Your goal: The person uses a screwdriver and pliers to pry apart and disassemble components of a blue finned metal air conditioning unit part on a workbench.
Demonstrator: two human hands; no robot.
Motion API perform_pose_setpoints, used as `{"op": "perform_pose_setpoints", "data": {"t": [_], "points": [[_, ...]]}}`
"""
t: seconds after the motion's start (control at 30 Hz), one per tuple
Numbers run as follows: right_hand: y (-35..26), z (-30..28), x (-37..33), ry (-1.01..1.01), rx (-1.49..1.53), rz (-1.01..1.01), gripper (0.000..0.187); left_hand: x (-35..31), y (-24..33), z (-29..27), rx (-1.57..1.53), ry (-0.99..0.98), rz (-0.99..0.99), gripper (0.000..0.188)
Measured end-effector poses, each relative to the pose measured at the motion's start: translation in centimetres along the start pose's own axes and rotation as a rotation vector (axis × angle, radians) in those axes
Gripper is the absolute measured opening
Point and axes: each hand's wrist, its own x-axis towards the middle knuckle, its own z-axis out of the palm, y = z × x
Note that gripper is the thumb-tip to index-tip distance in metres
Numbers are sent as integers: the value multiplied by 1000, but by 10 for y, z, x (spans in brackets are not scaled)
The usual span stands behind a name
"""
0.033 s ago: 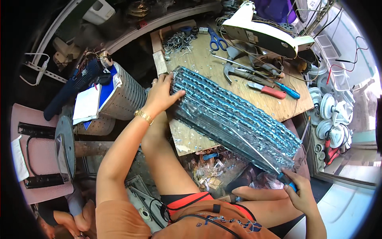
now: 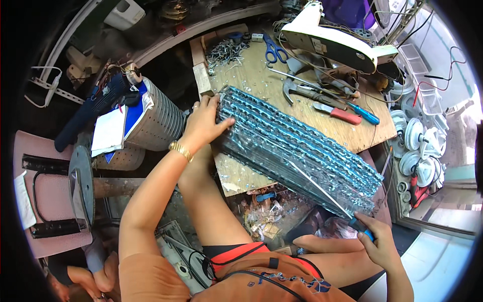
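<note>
A long blue-and-black finned coil (image 2: pixel 297 146), like a radiator block, lies slanted across a wooden board, its near right end past the board's edge. My left hand (image 2: pixel 205 121) grips its far left end, thumb on the top face and fingers at the edge. My right hand (image 2: pixel 378 237) is closed around the blue-and-black handle of a screwdriver (image 2: pixel 322 187). The thin shaft points up and left over the dark side of the coil. Whether its tip touches the fins I cannot tell.
On the wooden board (image 2: pixel 236 183) lie scissors (image 2: pixel 274 50), a hammer (image 2: pixel 302 93), a red-handled knife (image 2: pixel 339 114), a blue-handled screwdriver (image 2: pixel 364 114) and a pile of screws (image 2: pixel 226 55). A perforated metal drum (image 2: pixel 156 118) stands left. Another person's arms (image 2: pixel 88 279) show lower left.
The coil has shifted very slightly toward the right. My left forearm has moved a little to the left; both hands keep their holds.
</note>
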Motion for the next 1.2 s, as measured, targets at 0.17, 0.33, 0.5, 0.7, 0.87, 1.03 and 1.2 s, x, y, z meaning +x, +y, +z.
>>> {"op": "perform_pose_setpoints", "data": {"t": [0.17,0.33,0.5,0.7,0.87,1.03,1.2], "points": [[-5,2,20,-16,-49,-95,47,-13,18,-10,299,164,148,99],[-9,1,39,-22,-20,-101,47,2,35,6,162,-140,665,116],[-17,-1,55,-76,-67,-48,46,10,46,30,136,-182,745,124],[-34,14,75,-127,-87,51,44,17,47,32,184,-181,732,125],[-23,16,85,-98,-55,-25,42,22,38,32,194,-149,717,124],[-16,1,66,-41,2,-29,39,25,37,27,196,-154,739,113],[-18,-1,69,-72,5,3,36,23,37,29,185,-169,724,110]]}}
